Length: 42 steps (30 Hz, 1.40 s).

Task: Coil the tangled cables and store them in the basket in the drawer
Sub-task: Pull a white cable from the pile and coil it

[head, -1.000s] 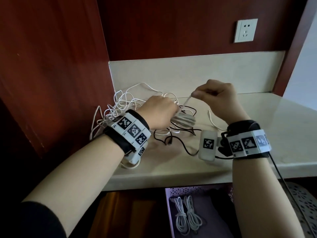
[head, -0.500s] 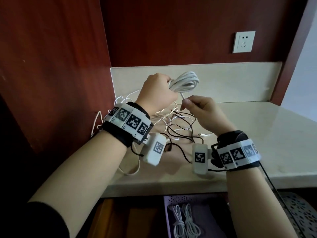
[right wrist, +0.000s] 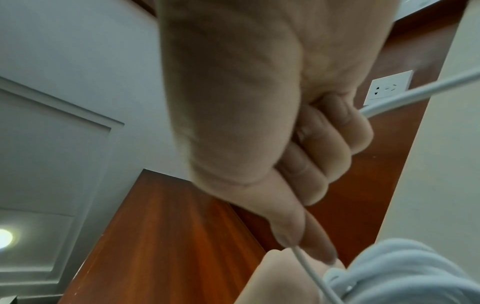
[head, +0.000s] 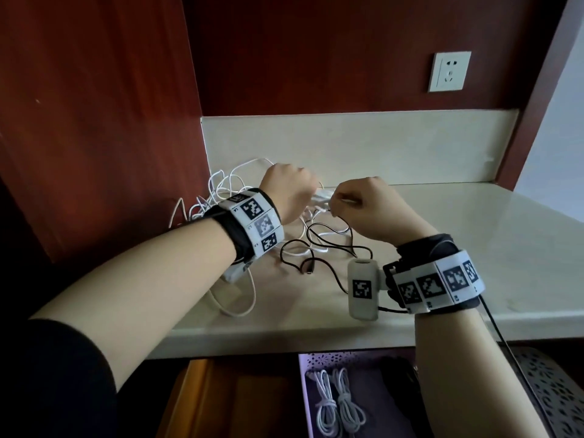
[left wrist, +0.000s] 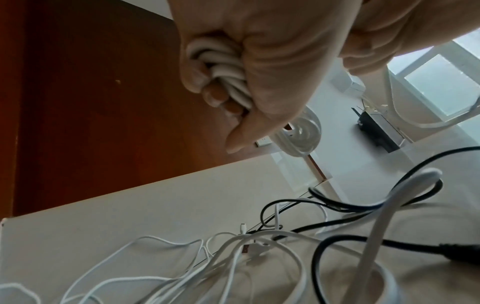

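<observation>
From the head view, we are seeing the left hand (head: 289, 192) clenching a bundle of coiled white cable (head: 322, 197) above the pale stone counter (head: 474, 241), with the right hand (head: 371, 210) just beside it, pinching the cable's loose strand. A tangle of thin white cables (head: 221, 191) is lying against the dark red wooden wall panel (head: 94, 121), and a loose black cable (head: 328, 248) is looping across the counter below the hands. Under the counter edge, the open wooden drawer (head: 227, 403) is holding a perforated lilac basket (head: 347, 357) with two tied white cable bundles (head: 338, 406) inside.

From the left wrist view, we are watching the left hand's fingers (left wrist: 215, 96) wrapping tightly round the coiled white cable (left wrist: 223, 67), its loops sticking out beyond the thumb, while white and black cables are sprawling on the counter (left wrist: 155, 205) beneath.

From the right wrist view, the right hand's thumb and forefinger are pinching the thin white strand (right wrist: 301, 255), which is running down to the coil, blurred at the lower corner.
</observation>
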{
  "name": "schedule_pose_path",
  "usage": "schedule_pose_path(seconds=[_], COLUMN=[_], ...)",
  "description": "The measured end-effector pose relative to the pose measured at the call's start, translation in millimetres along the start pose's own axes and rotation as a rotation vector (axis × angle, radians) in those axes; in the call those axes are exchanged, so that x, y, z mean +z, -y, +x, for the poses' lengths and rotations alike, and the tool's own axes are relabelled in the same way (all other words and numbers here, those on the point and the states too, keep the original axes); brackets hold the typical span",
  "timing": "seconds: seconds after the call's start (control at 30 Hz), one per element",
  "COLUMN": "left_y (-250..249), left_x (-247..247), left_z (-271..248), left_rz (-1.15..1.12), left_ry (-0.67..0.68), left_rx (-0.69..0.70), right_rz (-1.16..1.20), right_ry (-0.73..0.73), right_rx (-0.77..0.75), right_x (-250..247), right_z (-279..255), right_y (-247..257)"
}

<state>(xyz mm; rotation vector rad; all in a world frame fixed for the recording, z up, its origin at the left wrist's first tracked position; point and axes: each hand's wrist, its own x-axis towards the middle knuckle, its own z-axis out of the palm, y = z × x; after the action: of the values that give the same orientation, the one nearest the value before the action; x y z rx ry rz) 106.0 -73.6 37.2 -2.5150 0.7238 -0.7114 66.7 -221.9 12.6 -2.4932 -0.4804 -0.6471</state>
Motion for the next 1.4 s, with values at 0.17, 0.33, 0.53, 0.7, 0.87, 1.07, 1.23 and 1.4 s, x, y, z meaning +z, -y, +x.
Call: schedule_pose_path(seconds=[0.17,0.33,0.53,0.7,0.87,1.07,1.23,1.4], left_y=[-6,-4,-13,-12,-4,9,5,-1], left_x=[0,-4,-5,-17,-12,-5,5,5], left_z=[1,-4,-15,-11,0,17,18,20], left_rz=[-0.023,-0.216,-0.747,-1.063,-1.178,-1.046,-0.906,-0.631], left_ry=[0.068,-0.088,-0.372,-0.431,-0.405,-0.189,-0.088,-0.078], left_rx=[0.119,0.320,0.330,0.162,-0.109,-0.502,-0.493,-0.377], right_rz=[0.147,0.495,0.925,0.863,0.757,0.470,0.321,0.248], right_ry=[-0.102,-0.302,-0.269,-0.222,-0.179,-0.139,-0.120,-0.106], right_rx=[-0.137,-0.049,-0.082,-0.041,-0.044,0.077,0.129,0.110], right_x=[-7,-12,-15,-9,2,17,29,23], right_z=[2,0,-2,-1,3,8,11,10], right_y=[-8,-25,-34,-29,-14,0,5,4])
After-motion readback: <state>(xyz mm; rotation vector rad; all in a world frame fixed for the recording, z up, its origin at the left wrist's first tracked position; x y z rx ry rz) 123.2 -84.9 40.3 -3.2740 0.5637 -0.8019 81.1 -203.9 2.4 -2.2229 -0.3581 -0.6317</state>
